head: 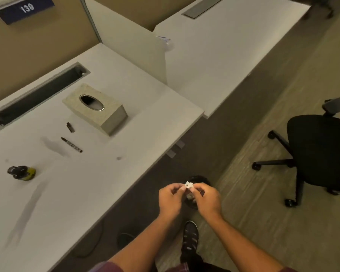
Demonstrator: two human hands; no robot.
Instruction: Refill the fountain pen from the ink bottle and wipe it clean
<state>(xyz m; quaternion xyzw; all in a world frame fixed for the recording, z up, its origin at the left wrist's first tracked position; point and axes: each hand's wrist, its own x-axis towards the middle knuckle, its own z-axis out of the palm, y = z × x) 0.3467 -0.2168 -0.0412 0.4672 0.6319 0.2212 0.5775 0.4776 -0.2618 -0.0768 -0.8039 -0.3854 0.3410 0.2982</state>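
Observation:
My left hand (171, 199) and my right hand (205, 199) meet off the desk's right edge, above a dark waste bin (197, 179) on the floor. Both pinch a small crumpled white tissue (189, 185) with a dark ink spot. On the white desk (77, 193) lies the fountain pen body (71, 144), and its short dark cap (70, 127) lies apart just behind it. The ink bottle (21, 172), dark with a yellow label, stands at the desk's left side. A tissue box (95, 108) stands behind the pen parts.
A black office chair (314, 154) stands on the floor to the right. Grey ink smears mark the desk near the pen and along its front. A cable slot (33, 95) runs along the desk's back. My sandalled foot (189, 238) is below my hands.

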